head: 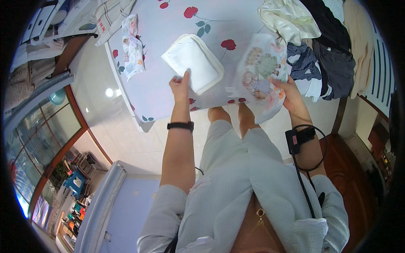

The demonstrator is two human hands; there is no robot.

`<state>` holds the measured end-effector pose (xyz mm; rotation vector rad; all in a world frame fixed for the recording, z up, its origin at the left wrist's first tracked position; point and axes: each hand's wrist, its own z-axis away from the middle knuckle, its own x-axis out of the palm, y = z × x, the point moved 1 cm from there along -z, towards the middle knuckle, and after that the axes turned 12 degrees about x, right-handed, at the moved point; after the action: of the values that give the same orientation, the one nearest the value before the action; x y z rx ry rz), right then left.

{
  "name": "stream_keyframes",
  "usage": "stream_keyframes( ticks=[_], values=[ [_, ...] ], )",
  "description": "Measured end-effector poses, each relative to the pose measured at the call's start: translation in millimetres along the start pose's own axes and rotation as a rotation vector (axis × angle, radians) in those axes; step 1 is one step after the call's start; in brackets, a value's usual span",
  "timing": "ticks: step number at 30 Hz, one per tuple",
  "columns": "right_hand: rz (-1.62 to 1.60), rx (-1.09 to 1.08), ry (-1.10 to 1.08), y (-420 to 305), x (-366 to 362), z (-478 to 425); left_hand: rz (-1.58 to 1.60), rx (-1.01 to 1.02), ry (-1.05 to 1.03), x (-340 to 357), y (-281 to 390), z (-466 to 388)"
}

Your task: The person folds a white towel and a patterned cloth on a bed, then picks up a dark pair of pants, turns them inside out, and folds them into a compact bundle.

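My left hand rests at the near left edge of a folded white cloth item with a cream border, its thumb on the white surface and its fingers curled; whether it grips the edge cannot be told. On the right, my right hand holds a thin white cloth printed with doll-like figures and orange flowers, which hangs over the table's near edge and looks slightly blurred. A folded printed cloth lies at the table's left side. All rest on a pale cover with red roses.
Cream satin fabric, a dark patterned garment, dark grey clothing and beige cloth are heaped at the right. A cloth with stripes hangs by the back left corner. A black cable runs from my right wrist.
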<state>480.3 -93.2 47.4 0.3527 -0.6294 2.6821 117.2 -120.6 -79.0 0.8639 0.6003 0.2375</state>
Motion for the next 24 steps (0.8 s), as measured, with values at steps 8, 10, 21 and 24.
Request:
stream_keyframes(
  ticks=[8,10,21,24],
  values=[
    [-0.013,0.089,-0.148,-8,-14,16,0.311,0.067,-0.041,10,18,-7],
    [-0.009,0.087,-0.25,-15,-1,20,0.304,0.18,-0.012,-29,11,-12],
    [0.352,0.169,0.006,49,-5,-119,-0.008,0.517,-0.259,6,-17,15],
    [0.416,0.225,0.119,90,-7,-142,-0.497,0.569,-0.026,41,-30,5]
  ],
)
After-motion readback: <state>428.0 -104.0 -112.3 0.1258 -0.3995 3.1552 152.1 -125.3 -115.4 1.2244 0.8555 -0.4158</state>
